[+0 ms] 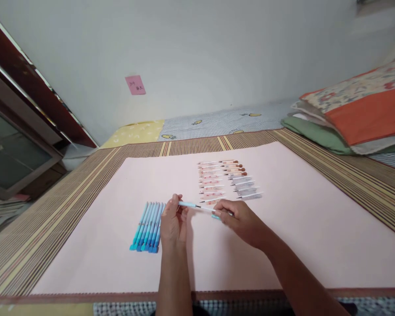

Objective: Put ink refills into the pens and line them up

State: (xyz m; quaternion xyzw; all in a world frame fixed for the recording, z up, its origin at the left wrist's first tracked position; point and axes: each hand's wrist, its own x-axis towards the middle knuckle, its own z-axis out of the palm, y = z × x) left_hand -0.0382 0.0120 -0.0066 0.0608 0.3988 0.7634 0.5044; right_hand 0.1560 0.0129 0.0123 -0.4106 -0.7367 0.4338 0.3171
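Note:
My left hand (pixel 175 219) holds a light blue pen barrel (pixel 187 204) between thumb and fingers, its dark tip pointing right. A thin white refill (pixel 206 209) lines up with that tip and runs to my right hand (pixel 235 215), whose fingers are closed on it. A small light blue piece (pixel 216 217) shows beneath my right fingertips; whether it is a separate part I cannot tell. Left of my left hand lies a row of several blue gradient pens (pixel 148 226). Beyond my hands lie columns of pink and brown pens (pixel 211 181) and grey ones (pixel 246 188).
A pale pink sheet (pixel 303 228) covers much of the striped mat (pixel 98 175). Folded bedding and an orange-edged pillow (pixel 368 118) are piled at the right. Behind stands a wall with a pink note (pixel 135 84). A glass-fronted cabinet (pixel 13 149) is at the left.

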